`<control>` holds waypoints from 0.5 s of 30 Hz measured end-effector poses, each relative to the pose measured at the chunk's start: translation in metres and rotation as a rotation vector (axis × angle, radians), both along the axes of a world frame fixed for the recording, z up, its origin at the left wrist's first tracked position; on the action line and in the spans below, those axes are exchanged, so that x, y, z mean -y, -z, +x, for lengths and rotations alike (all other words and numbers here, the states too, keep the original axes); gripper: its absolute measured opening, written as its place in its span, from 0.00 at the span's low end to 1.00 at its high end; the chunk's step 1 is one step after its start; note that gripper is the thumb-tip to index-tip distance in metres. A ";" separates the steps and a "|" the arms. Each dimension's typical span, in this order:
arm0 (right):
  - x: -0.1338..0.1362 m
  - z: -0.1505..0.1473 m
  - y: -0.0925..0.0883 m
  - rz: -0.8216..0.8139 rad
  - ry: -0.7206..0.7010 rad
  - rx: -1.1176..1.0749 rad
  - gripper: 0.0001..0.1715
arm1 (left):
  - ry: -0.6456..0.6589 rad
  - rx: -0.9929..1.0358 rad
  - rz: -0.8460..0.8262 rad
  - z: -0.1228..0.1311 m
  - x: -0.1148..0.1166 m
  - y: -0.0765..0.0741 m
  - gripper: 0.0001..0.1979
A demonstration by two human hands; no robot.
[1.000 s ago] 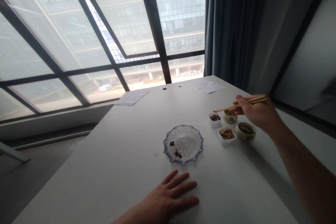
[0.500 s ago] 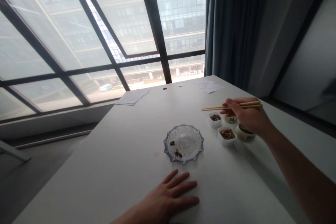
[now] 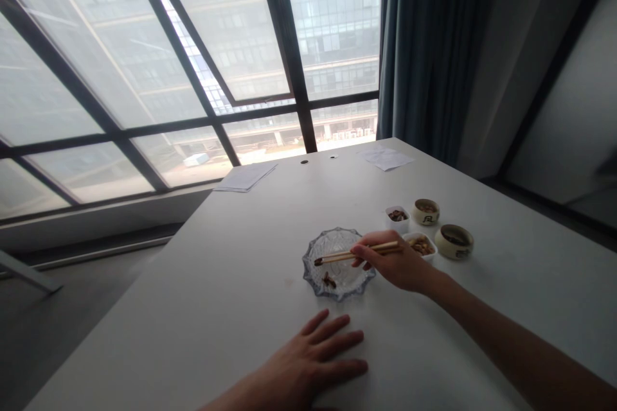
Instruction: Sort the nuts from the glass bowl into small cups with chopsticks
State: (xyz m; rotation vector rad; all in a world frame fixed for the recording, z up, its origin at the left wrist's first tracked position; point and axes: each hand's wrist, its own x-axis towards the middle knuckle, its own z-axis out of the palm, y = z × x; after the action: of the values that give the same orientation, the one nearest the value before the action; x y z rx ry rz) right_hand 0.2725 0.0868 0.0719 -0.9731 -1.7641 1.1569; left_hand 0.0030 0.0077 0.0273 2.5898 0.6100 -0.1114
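Observation:
My right hand (image 3: 393, 262) is closed round a pair of wooden chopsticks (image 3: 359, 252), which reach left over a clear scalloped glass bowl (image 3: 339, 292). Their tips are at a small dark brown piece (image 3: 318, 262) in the bowl; whether they pinch it I cannot tell. Another cluster of brown pieces (image 3: 329, 280) lies lower in the bowl. Flat on the table in front of the bowl rests my left hand (image 3: 321, 356), fingers spread and holding nothing. Behind my right hand, a white square tub (image 3: 421, 245) of tan-brown pieces is partly hidden.
Beyond it stand a white tub (image 3: 398, 218) of dark pieces and two cream ceramic pots, one farther back (image 3: 426, 212) and one nearer (image 3: 454, 243). Paper sheets (image 3: 245, 176) lie at the far left of the white table (image 3: 216, 270), and more paper (image 3: 385, 158) at the far right.
My right hand has moved left and nearer with the chopsticks, from above the pots and tubs to the glass bowl. Both pots are now uncovered to view. My left hand stays put.

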 end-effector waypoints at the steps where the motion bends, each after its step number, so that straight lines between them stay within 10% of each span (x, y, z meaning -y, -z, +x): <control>1: 0.000 -0.001 0.002 0.005 -0.011 -0.006 0.26 | -0.002 -0.003 0.000 0.000 0.000 0.000 0.33; 15: -0.003 -0.012 0.024 -0.045 0.013 -0.107 0.32 | 0.001 0.008 0.005 0.000 0.000 -0.001 0.34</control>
State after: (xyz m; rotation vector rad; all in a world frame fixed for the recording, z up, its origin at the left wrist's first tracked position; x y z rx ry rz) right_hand 0.2605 0.0900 0.0477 -0.9311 -1.6512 1.2228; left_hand 0.0034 0.0073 0.0285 2.5944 0.6064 -0.0997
